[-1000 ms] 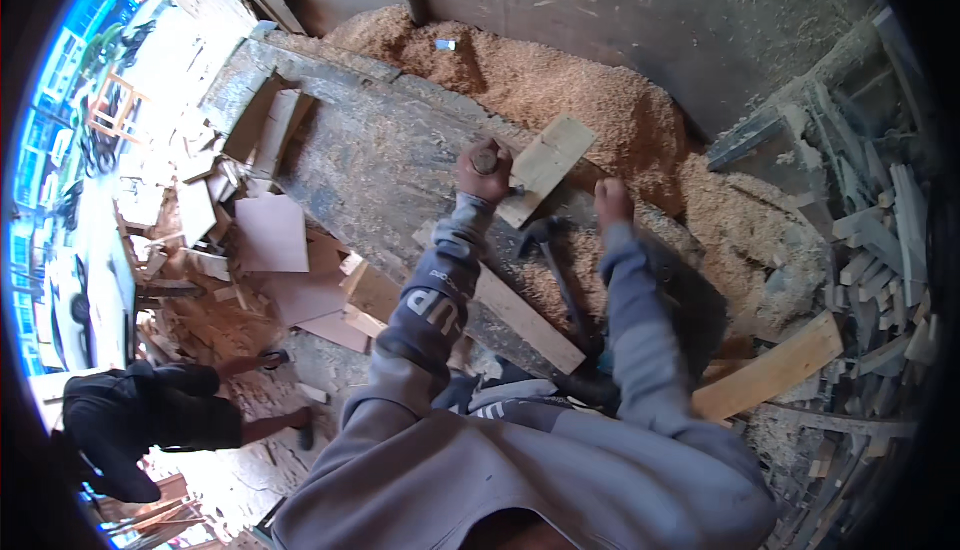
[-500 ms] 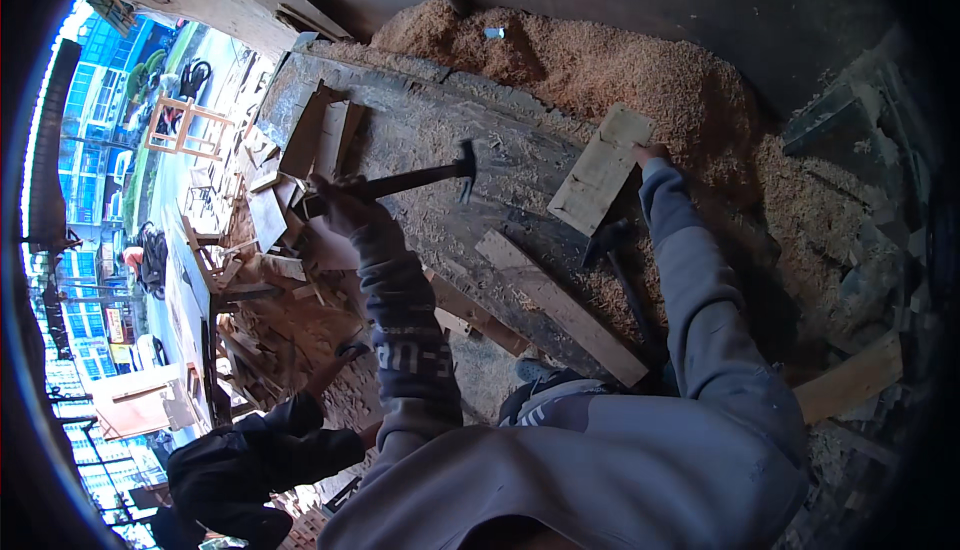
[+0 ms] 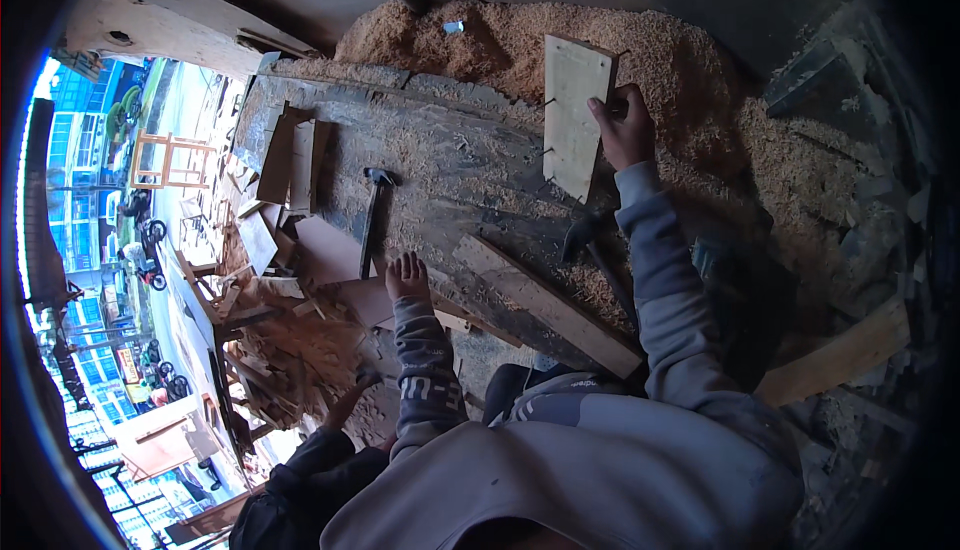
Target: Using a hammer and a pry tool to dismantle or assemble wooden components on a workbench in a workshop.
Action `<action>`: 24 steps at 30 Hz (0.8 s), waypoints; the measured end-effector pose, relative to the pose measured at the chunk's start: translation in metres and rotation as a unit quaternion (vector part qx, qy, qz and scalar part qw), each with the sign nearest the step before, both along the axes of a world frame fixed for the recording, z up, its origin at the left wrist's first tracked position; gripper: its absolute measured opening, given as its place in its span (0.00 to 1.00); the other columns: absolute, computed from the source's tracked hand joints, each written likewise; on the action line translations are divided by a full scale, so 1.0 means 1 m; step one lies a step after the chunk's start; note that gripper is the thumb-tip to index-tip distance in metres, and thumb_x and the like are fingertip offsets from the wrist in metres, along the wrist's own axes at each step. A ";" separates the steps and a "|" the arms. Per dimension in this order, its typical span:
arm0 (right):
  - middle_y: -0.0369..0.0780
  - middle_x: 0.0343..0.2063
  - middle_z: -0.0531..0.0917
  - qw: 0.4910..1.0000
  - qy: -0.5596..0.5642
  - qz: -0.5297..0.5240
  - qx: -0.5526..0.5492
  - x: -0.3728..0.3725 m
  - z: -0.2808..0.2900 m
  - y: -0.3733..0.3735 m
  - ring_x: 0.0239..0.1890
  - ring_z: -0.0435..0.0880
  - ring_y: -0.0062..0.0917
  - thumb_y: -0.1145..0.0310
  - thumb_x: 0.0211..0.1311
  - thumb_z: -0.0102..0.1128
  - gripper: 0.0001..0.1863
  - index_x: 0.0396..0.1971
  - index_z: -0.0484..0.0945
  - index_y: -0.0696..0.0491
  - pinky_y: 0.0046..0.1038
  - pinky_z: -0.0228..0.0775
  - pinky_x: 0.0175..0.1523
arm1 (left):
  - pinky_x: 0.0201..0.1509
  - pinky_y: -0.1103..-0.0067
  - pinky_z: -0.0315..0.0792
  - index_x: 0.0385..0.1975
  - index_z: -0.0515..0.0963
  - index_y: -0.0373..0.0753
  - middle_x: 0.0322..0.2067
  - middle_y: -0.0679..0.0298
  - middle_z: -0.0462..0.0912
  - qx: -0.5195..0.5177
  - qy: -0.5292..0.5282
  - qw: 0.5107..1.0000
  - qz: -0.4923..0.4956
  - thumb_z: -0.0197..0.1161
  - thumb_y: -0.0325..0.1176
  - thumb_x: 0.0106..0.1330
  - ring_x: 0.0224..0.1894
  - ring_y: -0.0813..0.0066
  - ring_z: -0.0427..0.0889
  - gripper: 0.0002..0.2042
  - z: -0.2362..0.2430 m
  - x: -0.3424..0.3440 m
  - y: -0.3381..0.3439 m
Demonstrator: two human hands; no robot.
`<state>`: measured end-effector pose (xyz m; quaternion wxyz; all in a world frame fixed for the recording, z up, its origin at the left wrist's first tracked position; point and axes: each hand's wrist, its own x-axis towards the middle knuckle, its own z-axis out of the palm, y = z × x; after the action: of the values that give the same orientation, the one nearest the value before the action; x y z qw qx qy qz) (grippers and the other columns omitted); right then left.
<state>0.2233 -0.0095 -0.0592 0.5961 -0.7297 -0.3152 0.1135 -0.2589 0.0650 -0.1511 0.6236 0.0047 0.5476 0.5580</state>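
Note:
My right hand (image 3: 626,126) grips a pale board (image 3: 571,116) by its edge, raised near the back of the sawdust-strewn bench; nails poke out from the board. My left hand (image 3: 406,280) is open, fingers apart, just beside the lower end of a claw hammer (image 3: 371,221) lying on the bench (image 3: 440,160). Another dark hammer (image 3: 610,268) rests under my right forearm among shavings, next to a long narrow plank (image 3: 545,305) lying diagonally.
Sawdust heaps (image 3: 660,45) line the back wall. Stacked offcuts (image 3: 290,160) sit at the bench's left end, with scrap wood (image 3: 260,350) below. A co-worker (image 3: 300,490) in dark clothing bends at lower left. A loose board (image 3: 835,350) lies at the right; a street shows at far left.
My left hand has let go of the hammer it had raised, which now lies on the bench. My right hand has lifted the board and moved it toward the back.

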 end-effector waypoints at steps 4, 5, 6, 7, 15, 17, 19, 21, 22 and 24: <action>0.39 0.28 0.82 0.995 -0.019 0.080 0.048 -0.011 0.036 0.000 0.33 0.83 0.21 0.67 0.59 0.68 0.15 0.34 0.70 0.57 0.25 0.75 0.39 | 0.64 0.65 0.65 0.61 0.65 0.39 0.62 0.58 0.68 -0.008 0.026 0.993 -0.118 0.52 0.40 0.69 0.63 0.60 0.68 0.22 0.027 0.038 -0.042; 0.39 0.27 0.82 0.994 -0.019 0.090 0.057 -0.014 0.039 0.000 0.33 0.83 0.21 0.67 0.58 0.68 0.15 0.34 0.70 0.57 0.25 0.75 0.39 | 0.64 0.66 0.65 0.61 0.65 0.39 0.62 0.57 0.68 0.003 0.030 0.988 -0.148 0.51 0.40 0.70 0.63 0.60 0.68 0.22 0.036 0.047 -0.051; 0.39 0.27 0.82 0.995 0.003 0.091 0.039 -0.015 0.042 0.001 0.33 0.83 0.21 0.67 0.57 0.69 0.15 0.34 0.70 0.57 0.25 0.75 0.39 | 0.64 0.66 0.64 0.61 0.65 0.39 0.62 0.56 0.68 0.014 0.033 0.983 -0.178 0.51 0.40 0.70 0.63 0.60 0.68 0.22 0.046 0.056 -0.059; 0.39 0.27 0.82 0.995 -0.025 0.072 0.064 -0.018 0.043 0.000 0.32 0.83 0.22 0.66 0.57 0.70 0.16 0.32 0.70 0.56 0.26 0.75 0.39 | 0.58 0.68 0.70 0.58 0.68 0.37 0.56 0.56 0.75 0.034 0.035 0.980 -0.195 0.51 0.38 0.70 0.57 0.60 0.75 0.19 0.058 0.067 -0.066; 0.43 0.24 0.82 0.996 0.019 -0.085 -0.020 -0.015 0.041 0.000 0.27 0.82 0.32 0.57 0.48 0.75 0.21 0.24 0.72 0.57 0.35 0.73 0.37 | 0.44 0.76 0.75 0.47 0.74 0.36 0.36 0.61 0.83 0.420 0.434 0.698 -0.386 0.52 0.26 0.69 0.42 0.71 0.83 0.10 0.137 0.168 -0.100; 0.46 0.24 0.83 0.991 0.089 -0.087 -0.039 -0.009 0.031 -0.003 0.28 0.82 0.35 0.55 0.46 0.76 0.23 0.22 0.73 0.58 0.36 0.74 0.39 | 0.47 0.75 0.74 0.47 0.74 0.36 0.38 0.60 0.82 0.444 0.441 0.687 -0.369 0.51 0.24 0.68 0.44 0.70 0.82 0.10 0.142 0.166 -0.098; 0.45 0.25 0.83 0.988 0.115 -0.082 -0.059 -0.002 0.016 -0.011 0.29 0.82 0.34 0.54 0.47 0.75 0.24 0.24 0.75 0.60 0.36 0.74 0.40 | 0.51 0.74 0.72 0.47 0.74 0.37 0.42 0.58 0.81 0.456 0.530 0.599 -0.391 0.52 0.23 0.67 0.48 0.68 0.80 0.11 0.137 0.152 -0.099; 0.44 0.25 0.83 0.986 0.129 -0.073 -0.072 0.004 0.000 -0.021 0.30 0.83 0.32 0.54 0.47 0.75 0.24 0.26 0.77 0.61 0.35 0.74 0.40 | 0.57 0.70 0.69 0.52 0.71 0.39 0.51 0.57 0.75 0.449 0.598 0.514 -0.420 0.59 0.24 0.63 0.57 0.65 0.74 0.17 0.124 0.136 -0.105; 0.43 0.24 0.83 0.986 0.127 -0.069 -0.079 0.007 -0.007 -0.027 0.31 0.83 0.32 0.54 0.48 0.74 0.25 0.28 0.78 0.62 0.34 0.75 0.39 | 0.56 0.70 0.69 0.54 0.70 0.39 0.52 0.57 0.74 0.437 0.559 0.564 -0.423 0.62 0.25 0.61 0.56 0.64 0.74 0.20 0.114 0.134 -0.113; 0.43 0.26 0.83 0.979 0.181 -0.067 -0.059 0.005 -0.022 -0.036 0.32 0.84 0.31 0.54 0.49 0.73 0.25 0.33 0.79 0.64 0.33 0.76 0.38 | 0.55 0.69 0.69 0.57 0.67 0.40 0.52 0.56 0.73 0.411 0.479 0.650 -0.423 0.66 0.27 0.57 0.56 0.60 0.74 0.27 0.093 0.135 -0.129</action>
<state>0.2286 -0.0455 -0.0812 0.6054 -0.7505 -0.1448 0.2219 -0.1235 -0.0636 -0.0584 0.3768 0.7584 0.4235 0.3217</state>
